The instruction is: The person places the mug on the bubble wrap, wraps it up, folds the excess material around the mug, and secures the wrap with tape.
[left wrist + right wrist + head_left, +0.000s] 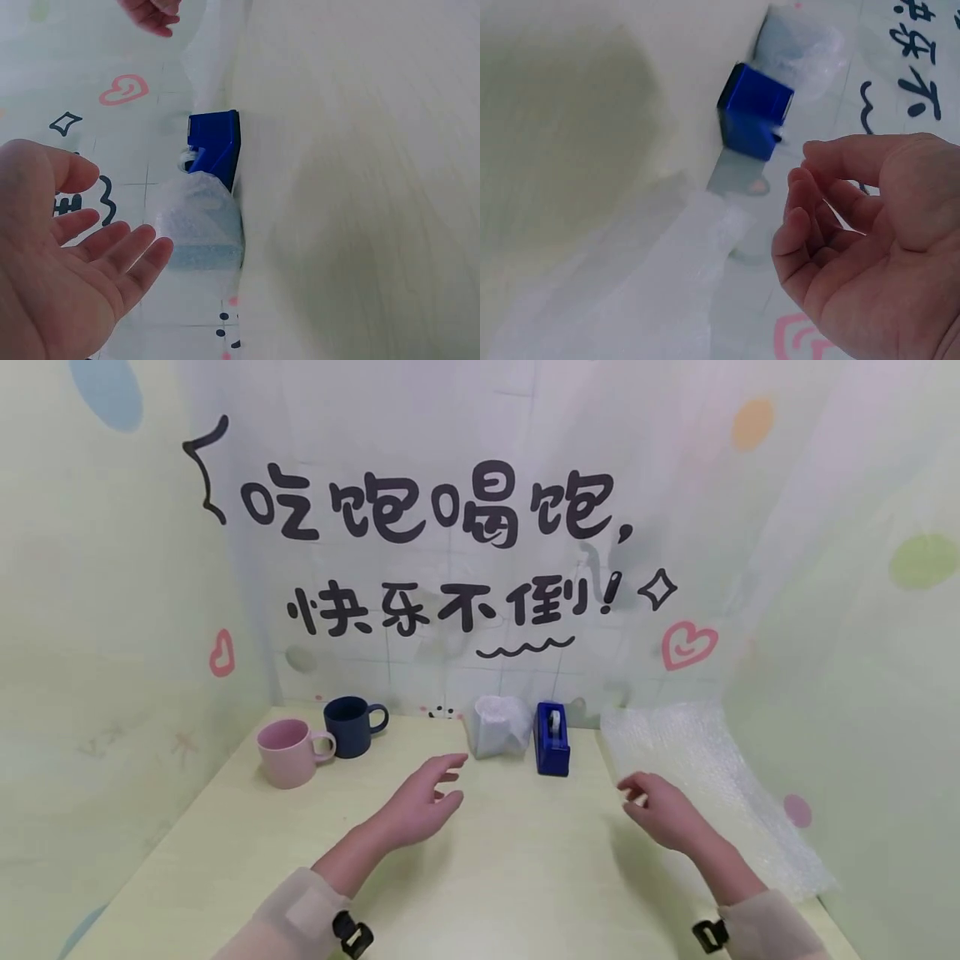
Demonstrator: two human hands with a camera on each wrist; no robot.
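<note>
My left hand (422,802) hangs over the middle of the table with fingers relaxed and nothing in it. Just beyond its fingertips stands a bundle wrapped in bubble wrap (501,727), with a bluish band showing through in the left wrist view. Beside the bundle on the right is a blue tape dispenser (552,752) holding a roll of tape (555,723). My right hand (663,810), loosely curled and holding nothing, hovers by the left edge of a flat bubble wrap sheet (712,777). In the right wrist view the dispenser lies beyond those fingertips.
A pink mug (287,760) and a dark blue mug (348,731) stand at the back left of the pale table (495,893), handles to the right. Printed curtains (465,685) with dark writing enclose the back and sides. The bubble wrap sheet runs along the right edge.
</note>
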